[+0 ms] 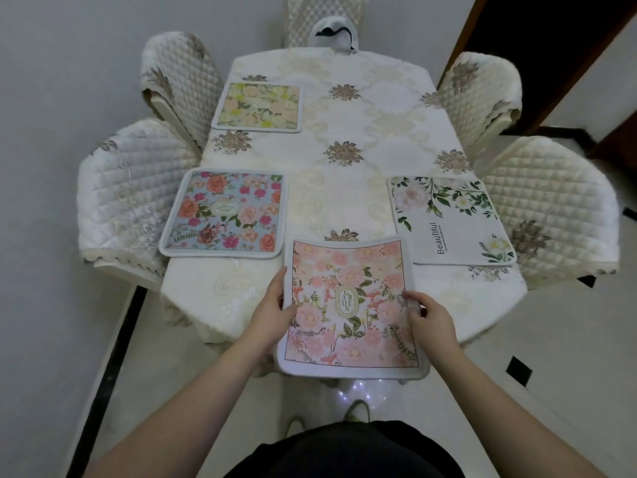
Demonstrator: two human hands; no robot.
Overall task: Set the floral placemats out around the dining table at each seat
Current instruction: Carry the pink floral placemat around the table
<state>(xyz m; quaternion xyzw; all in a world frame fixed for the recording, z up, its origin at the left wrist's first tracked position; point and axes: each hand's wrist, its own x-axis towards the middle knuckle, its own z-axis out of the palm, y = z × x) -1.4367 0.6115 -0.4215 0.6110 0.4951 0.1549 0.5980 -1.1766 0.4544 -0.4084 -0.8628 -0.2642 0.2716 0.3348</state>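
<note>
A pink floral placemat (348, 305) marked "GARDEN" is held over the near end of the dining table (344, 132), its near half past the table edge. My left hand (275, 305) grips its left edge and my right hand (427, 315) grips its right edge. Three other placemats lie flat on the cream tablecloth: a blue one with red and pink roses (224, 212) at the near left seat, a yellow-green one (258, 105) at the far left seat, and a white one with green leaves and "Beautiful" (451, 219) at the near right seat.
Quilted cream chairs stand around the table: two on the left (131, 194) (179, 81), two on the right (548, 208) (482, 94), one at the far end (320, 19). A white item with a dark strap (332, 32) rests at the far end. A doorway (551, 46) opens at the back right.
</note>
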